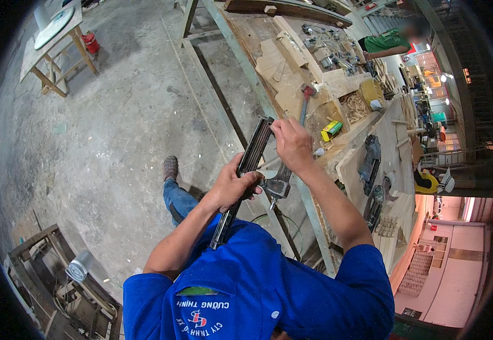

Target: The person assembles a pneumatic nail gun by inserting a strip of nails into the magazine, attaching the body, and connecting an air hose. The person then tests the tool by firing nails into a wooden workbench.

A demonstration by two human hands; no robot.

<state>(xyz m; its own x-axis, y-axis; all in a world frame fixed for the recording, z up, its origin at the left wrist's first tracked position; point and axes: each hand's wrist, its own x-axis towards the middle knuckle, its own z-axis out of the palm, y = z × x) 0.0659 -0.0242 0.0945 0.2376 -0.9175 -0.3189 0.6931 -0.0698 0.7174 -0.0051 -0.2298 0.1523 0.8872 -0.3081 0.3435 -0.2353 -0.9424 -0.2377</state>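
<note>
I hold a pneumatic nail gun with a long black magazine (253, 152) slanting from the bench edge down to my chest. My left hand (232, 186) is wrapped around the middle of the tool, next to its grey metal head (277, 187). My right hand (291, 144) is closed with its fingers pinched on the upper end of the magazine. What lies between those fingertips is hidden. My blue shirt fills the lower edge of the view.
A long wooden workbench (291, 96) carries wood offcuts, a red-headed hammer (306, 90), a yellow box (331, 130) and a dark power tool (369, 161). A person in a green shirt (388, 42) works at its far end. A trestle table (59, 51) and a wooden frame (59, 272) stand on the concrete floor.
</note>
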